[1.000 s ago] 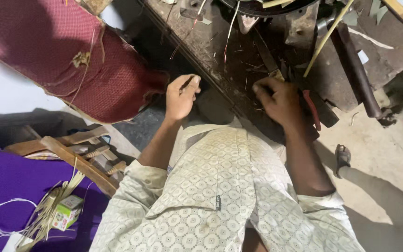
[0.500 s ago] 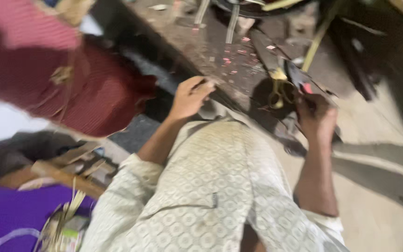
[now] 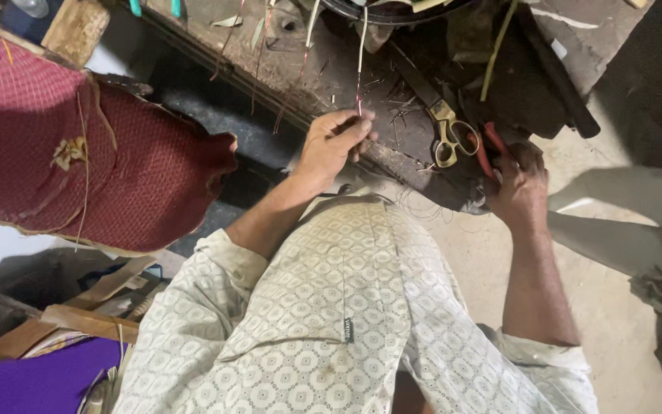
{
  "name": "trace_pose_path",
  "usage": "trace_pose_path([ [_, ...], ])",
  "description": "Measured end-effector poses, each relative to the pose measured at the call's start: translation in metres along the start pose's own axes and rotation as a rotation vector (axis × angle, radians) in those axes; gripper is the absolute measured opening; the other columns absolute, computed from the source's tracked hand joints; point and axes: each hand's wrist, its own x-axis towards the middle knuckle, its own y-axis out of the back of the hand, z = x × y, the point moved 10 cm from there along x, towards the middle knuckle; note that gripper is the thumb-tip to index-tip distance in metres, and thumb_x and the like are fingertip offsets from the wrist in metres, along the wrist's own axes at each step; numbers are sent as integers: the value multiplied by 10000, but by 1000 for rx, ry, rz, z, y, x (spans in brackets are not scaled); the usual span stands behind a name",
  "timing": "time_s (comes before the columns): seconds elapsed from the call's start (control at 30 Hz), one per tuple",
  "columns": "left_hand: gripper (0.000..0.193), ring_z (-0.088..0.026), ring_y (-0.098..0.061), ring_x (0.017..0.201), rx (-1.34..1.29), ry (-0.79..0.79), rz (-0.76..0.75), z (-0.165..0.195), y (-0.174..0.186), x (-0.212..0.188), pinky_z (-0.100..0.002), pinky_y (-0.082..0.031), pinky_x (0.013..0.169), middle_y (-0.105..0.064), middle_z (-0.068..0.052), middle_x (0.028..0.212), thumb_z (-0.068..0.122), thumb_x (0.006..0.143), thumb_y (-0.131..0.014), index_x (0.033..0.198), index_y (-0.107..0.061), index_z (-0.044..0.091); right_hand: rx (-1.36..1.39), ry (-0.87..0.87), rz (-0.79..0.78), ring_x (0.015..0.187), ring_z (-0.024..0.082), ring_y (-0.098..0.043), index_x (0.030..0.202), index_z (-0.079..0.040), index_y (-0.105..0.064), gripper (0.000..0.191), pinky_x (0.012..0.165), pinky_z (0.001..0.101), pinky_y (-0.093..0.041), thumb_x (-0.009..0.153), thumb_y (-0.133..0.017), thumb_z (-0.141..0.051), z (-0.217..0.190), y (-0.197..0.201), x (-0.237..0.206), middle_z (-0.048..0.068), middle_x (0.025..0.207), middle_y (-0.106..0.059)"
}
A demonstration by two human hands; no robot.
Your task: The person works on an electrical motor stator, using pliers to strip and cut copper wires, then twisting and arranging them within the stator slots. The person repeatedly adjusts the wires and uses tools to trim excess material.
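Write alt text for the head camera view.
Seen from above, a person's left hand pinches a thin reddish wire on a dirty workbench, while the right hand grips red-handled pliers beside brass-handled scissors. A red cushion lies at left.

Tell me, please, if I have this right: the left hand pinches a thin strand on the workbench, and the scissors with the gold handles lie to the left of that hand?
Not quite. The left hand does pinch a thin strand on the workbench, but the scissors lie to its right, between it and the right hand, which grips a red-handled tool. The head view shows this.
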Motion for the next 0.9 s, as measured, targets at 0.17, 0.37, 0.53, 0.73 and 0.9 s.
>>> trace_pose_path([
  [0.17, 223, -44, -585, 674, 108, -60, 155, -3, 25, -15, -185, -410, 528, -720, -25, 835, 144, 1008, -682, 1197, -707, 29, -81, -43, 15, 933, 347, -614, 1110, 4, -756, 491, 766, 466, -557, 659, -803, -185, -3, 0, 13, 222, 1025, -637],
  [0.37, 173, -78, -636, 788, 123, -354, 185, 20, 28, -30, -219, -493, 667, -674, -8, 897, 145, 1075, -666, 1205, -633, 35, 890, -546, -84, 748, 167, -565, 1056, 12, -670, 160, 611, 358, -441, 940, -563, -10, 46, -37, -5, 69, 841, -649],
  [0.53, 186, -80, -616, 681, -11, -193, 245, 3, 35, -27, -215, -450, 545, -668, -8, 819, 167, 1030, -672, 1168, -641, 45, 1519, -177, -135, 862, 137, -594, 1204, 0, -606, 97, 743, 294, -497, 1115, -616, -40, -10, -29, -1, 69, 955, -647],
  [0.73, 183, -91, -636, 613, 12, -136, 233, 5, 36, -32, -219, -444, 485, -703, -37, 804, 175, 1009, -682, 1133, -687, 41, 839, 210, -267, 815, 220, -667, 1189, 22, -673, 246, 693, 377, -576, 987, -700, -116, -88, -5, 39, 147, 1030, -689],
  [0.9, 155, -85, -651, 650, 60, -163, 228, 7, 37, -33, -217, -488, 530, -711, -35, 819, 158, 1007, -688, 1092, -711, 30, 582, 365, -330, 764, 273, -693, 1150, 28, -719, 298, 676, 371, -622, 971, -725, -210, -126, -1, 66, 182, 993, -704],
])
